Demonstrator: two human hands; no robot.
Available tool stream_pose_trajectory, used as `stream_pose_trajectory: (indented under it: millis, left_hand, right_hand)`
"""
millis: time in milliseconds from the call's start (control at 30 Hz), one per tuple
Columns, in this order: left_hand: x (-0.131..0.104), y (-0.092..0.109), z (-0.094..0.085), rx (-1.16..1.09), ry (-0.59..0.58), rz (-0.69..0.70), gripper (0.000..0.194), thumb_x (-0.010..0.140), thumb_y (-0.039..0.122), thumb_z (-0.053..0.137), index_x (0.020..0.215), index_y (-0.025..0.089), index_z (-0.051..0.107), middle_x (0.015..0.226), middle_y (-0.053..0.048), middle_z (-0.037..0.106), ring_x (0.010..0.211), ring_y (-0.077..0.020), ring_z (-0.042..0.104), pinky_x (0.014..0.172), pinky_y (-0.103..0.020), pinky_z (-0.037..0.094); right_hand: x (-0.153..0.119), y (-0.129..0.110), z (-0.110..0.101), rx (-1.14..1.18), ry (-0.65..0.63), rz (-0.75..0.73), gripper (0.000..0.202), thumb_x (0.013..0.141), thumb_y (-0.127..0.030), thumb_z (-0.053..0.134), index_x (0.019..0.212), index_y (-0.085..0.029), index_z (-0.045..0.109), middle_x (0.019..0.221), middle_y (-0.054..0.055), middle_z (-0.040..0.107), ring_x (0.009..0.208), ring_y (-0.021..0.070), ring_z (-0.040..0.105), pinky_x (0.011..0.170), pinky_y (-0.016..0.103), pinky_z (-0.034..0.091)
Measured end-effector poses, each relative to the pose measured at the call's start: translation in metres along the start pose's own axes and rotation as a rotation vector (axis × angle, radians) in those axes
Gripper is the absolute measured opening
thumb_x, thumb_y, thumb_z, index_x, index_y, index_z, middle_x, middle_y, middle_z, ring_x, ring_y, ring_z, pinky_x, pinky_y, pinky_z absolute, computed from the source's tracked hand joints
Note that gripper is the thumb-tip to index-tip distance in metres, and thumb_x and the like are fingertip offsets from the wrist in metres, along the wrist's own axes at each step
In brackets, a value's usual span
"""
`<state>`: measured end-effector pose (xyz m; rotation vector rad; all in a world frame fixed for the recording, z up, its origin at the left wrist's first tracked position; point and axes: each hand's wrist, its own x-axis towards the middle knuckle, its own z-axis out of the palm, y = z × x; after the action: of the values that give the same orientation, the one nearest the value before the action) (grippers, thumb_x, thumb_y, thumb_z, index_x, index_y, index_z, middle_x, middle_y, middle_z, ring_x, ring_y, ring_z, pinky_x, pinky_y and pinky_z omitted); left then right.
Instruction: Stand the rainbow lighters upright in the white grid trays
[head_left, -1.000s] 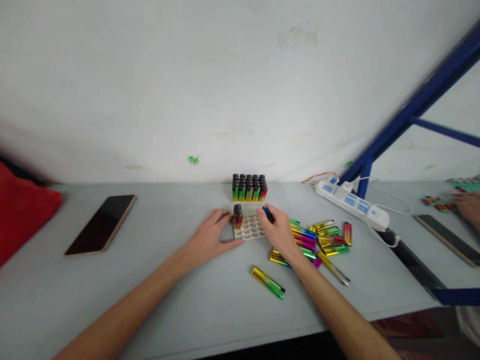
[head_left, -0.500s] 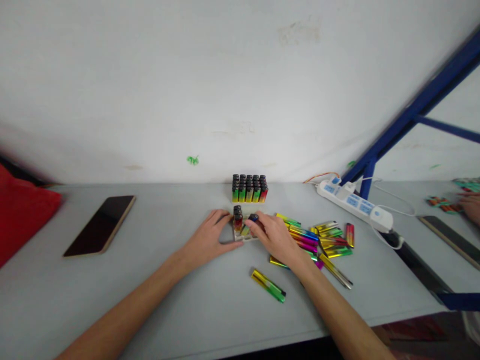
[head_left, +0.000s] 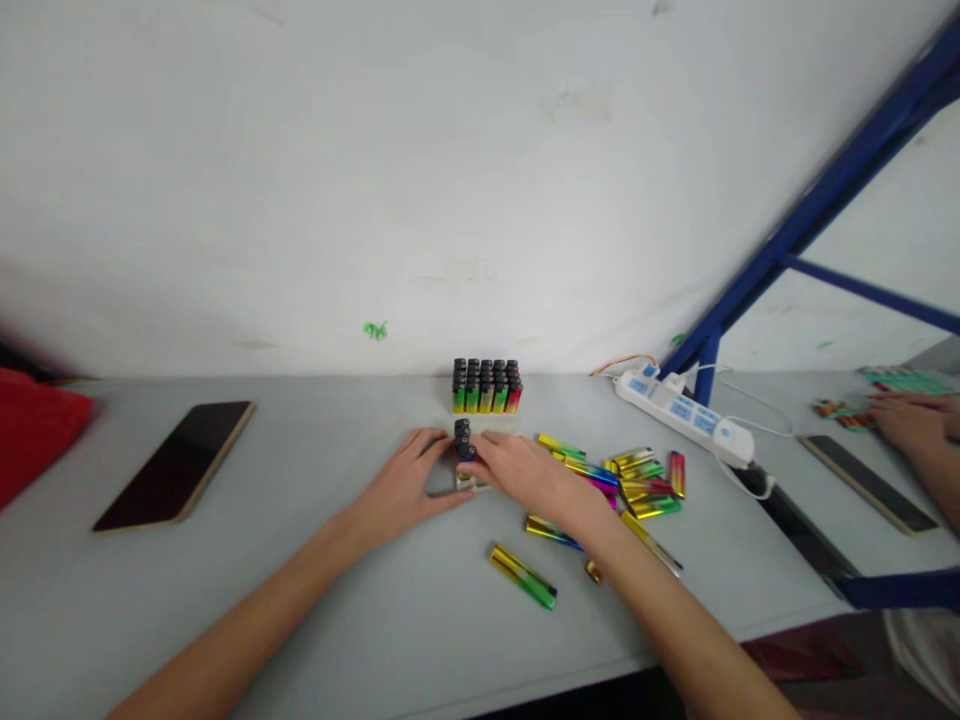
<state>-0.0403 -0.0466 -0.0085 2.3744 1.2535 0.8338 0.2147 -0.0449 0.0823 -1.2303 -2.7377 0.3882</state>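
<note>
My left hand [head_left: 409,487] rests at the left side of a small pale tray [head_left: 466,493], its thumb along the front edge and its fingers by the back corner. A short column of black-topped lighters [head_left: 462,427] stands upright in the tray's left side. My right hand [head_left: 517,473] reaches over the tray, fingers pinched on a lighter [head_left: 466,452] at the front of that column; its lower body is hidden. Behind the tray stands a block of upright lighters [head_left: 486,388] in several rows. One yellow-green lighter [head_left: 523,577] lies in front of my right hand.
A pile of loose metallic lighters [head_left: 645,484] lies to the right. Beyond it are a white power strip [head_left: 682,412] with cables and a blue metal frame [head_left: 709,345]. Phones lie left [head_left: 176,465] and far right [head_left: 866,483]. Another person's hand [head_left: 911,420] works at the right edge.
My right hand has brought the lighter leftward across the tray to the front of the left column. My left hand keeps its place at the tray. The whole view has shifted slightly.
</note>
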Motion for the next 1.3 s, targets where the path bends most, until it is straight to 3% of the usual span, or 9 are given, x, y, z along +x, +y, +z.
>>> stream_pose_trajectory:
  millis: [133,267,433,533,733,867,967,1100,1300]
  left_hand:
    - [0.000,-0.004,0.001,0.017,-0.002,0.016,0.061,0.103,0.068,0.093,0.146,0.026,0.082,0.149,-0.016,0.082,0.142,-0.0420,0.078,0.127,-0.060,0.067]
    - [-0.001,-0.010,0.004,0.029,0.032,0.024,0.063,0.103,0.069,0.091,0.149,0.027,0.080,0.151,-0.015,0.082,0.142,-0.0411,0.078,0.128,-0.059,0.067]
    - [-0.001,-0.013,0.007,0.034,0.035,0.013,0.069,0.103,0.075,0.089,0.150,0.026,0.081,0.154,-0.016,0.081,0.144,-0.0421,0.077,0.131,-0.061,0.065]
    - [-0.002,-0.012,0.007,0.024,0.034,0.005,0.069,0.103,0.076,0.087,0.150,0.026,0.081,0.155,-0.016,0.080,0.146,-0.0422,0.076,0.133,-0.061,0.064]
    - [-0.003,-0.011,0.006,0.019,0.036,0.015,0.067,0.105,0.073,0.088,0.153,0.026,0.078,0.156,-0.015,0.077,0.148,-0.0416,0.075,0.133,-0.059,0.064]
    - [-0.003,-0.011,0.006,0.012,0.015,0.005,0.069,0.105,0.075,0.088,0.153,0.026,0.079,0.157,-0.016,0.076,0.148,-0.0421,0.074,0.133,-0.060,0.063]
    - [-0.003,-0.012,0.006,0.004,0.005,0.008,0.073,0.106,0.079,0.086,0.155,0.025,0.078,0.158,-0.017,0.076,0.149,-0.0423,0.073,0.133,-0.060,0.064]
    - [-0.002,-0.015,0.008,0.003,0.002,0.011,0.076,0.108,0.082,0.082,0.157,0.024,0.077,0.157,-0.018,0.075,0.148,-0.0417,0.072,0.133,-0.061,0.063]
    - [-0.004,-0.016,0.011,0.053,0.037,0.004,0.076,0.109,0.082,0.081,0.158,0.024,0.077,0.164,-0.019,0.068,0.155,-0.0437,0.066,0.137,-0.064,0.060]
  right_hand:
    - [0.009,-0.007,-0.019,-0.043,-0.107,-0.033,0.032,0.127,-0.045,0.073,0.140,-0.018,0.083,0.127,0.017,0.092,0.113,0.0333,0.091,0.088,0.036,0.062]
    - [-0.011,-0.004,-0.025,-0.071,-0.057,0.068,0.030,0.123,-0.048,0.079,0.123,-0.019,0.087,0.119,0.018,0.092,0.106,0.0345,0.089,0.086,0.037,0.061]
    - [-0.081,0.061,-0.035,0.093,0.149,0.220,0.018,0.123,-0.035,0.075,0.115,-0.026,0.088,0.107,0.009,0.089,0.095,0.0281,0.082,0.088,0.037,0.058]
    - [-0.101,0.107,-0.032,0.143,0.205,0.295,0.019,0.119,-0.031,0.076,0.109,-0.024,0.090,0.106,0.011,0.087,0.098,0.0293,0.082,0.094,0.040,0.061]
    - [-0.081,0.132,-0.005,0.213,0.142,0.297,0.015,0.116,-0.030,0.079,0.114,-0.021,0.091,0.113,0.012,0.087,0.106,0.0285,0.082,0.104,0.042,0.062]
    - [-0.066,0.134,-0.005,0.179,0.061,0.330,0.009,0.112,-0.025,0.082,0.106,-0.019,0.085,0.110,0.012,0.086,0.100,0.0265,0.079,0.098,0.038,0.059]
    - [-0.064,0.139,-0.009,0.182,0.102,0.356,0.007,0.111,-0.024,0.081,0.105,-0.021,0.078,0.104,0.009,0.085,0.095,0.0255,0.077,0.092,0.036,0.057]
    - [-0.063,0.139,-0.012,0.278,0.277,0.390,0.014,0.114,-0.039,0.074,0.112,-0.025,0.073,0.087,0.002,0.079,0.082,0.0252,0.070,0.084,0.036,0.052]
    - [-0.040,0.108,-0.019,0.757,0.519,0.307,0.063,0.098,-0.087,0.084,0.092,-0.025,0.077,0.073,-0.003,0.059,0.071,0.0201,0.052,0.072,0.034,0.043]
